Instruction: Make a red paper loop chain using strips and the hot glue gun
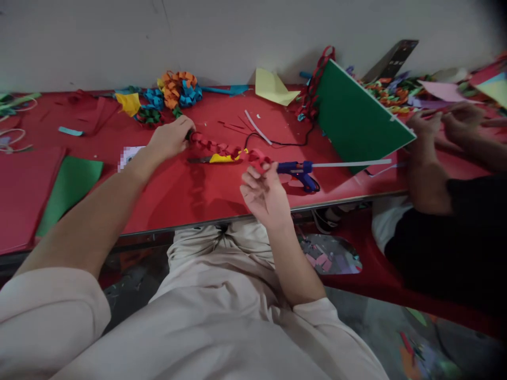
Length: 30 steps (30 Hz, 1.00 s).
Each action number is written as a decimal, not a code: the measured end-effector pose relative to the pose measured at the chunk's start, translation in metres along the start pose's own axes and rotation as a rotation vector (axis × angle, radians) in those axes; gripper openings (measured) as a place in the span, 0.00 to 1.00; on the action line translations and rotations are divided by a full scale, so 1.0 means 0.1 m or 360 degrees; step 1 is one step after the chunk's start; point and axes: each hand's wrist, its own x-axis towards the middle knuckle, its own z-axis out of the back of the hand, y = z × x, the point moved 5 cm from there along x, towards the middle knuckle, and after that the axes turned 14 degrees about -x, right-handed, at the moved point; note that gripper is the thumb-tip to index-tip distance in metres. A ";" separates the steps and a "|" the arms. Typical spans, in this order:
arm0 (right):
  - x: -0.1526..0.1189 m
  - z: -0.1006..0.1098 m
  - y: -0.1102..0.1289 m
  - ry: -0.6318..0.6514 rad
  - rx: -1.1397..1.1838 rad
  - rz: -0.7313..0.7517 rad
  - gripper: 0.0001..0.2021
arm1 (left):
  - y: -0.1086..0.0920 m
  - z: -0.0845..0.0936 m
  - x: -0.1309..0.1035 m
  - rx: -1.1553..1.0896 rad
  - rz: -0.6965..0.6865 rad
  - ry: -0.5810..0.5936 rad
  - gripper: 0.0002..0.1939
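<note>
A red paper chain (216, 146) stretches between my two hands above the red table. My left hand (171, 138) is closed at the chain's left end, where a small dark thing that I cannot make out shows by the fingertips. Thumb and fingers of my right hand (267, 192) pinch the chain's right end, with the other fingers loosely curled. Below and behind the chain lies a yellow utility knife (224, 158). Just right of my right hand, a blue glue gun (304, 177) rests on its side, a long white glue stick (350, 164) sticking out of its back.
A green board (352, 113) leans upright at the right, with another red chain (312, 89) behind it. Orange and blue paper chains (174, 91) sit by the wall. Green paper (73, 184) lies at left. A co-worker's hands (447, 121) are beyond the board.
</note>
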 end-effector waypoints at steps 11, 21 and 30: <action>0.11 -0.05 0.14 0.0034 -0.0467 0.0007 0.22 | 0.22 0.00 -0.07 -0.0138 0.0222 -0.0011 0.26; 0.29 0.16 0.14 -0.0048 -0.0385 0.0128 0.20 | 0.08 -0.09 -0.07 -0.0026 -0.0036 0.0300 0.22; 0.28 0.19 0.15 -0.0244 -0.0149 0.0031 0.15 | 0.23 -0.02 -0.15 -0.0094 0.0035 0.0129 0.27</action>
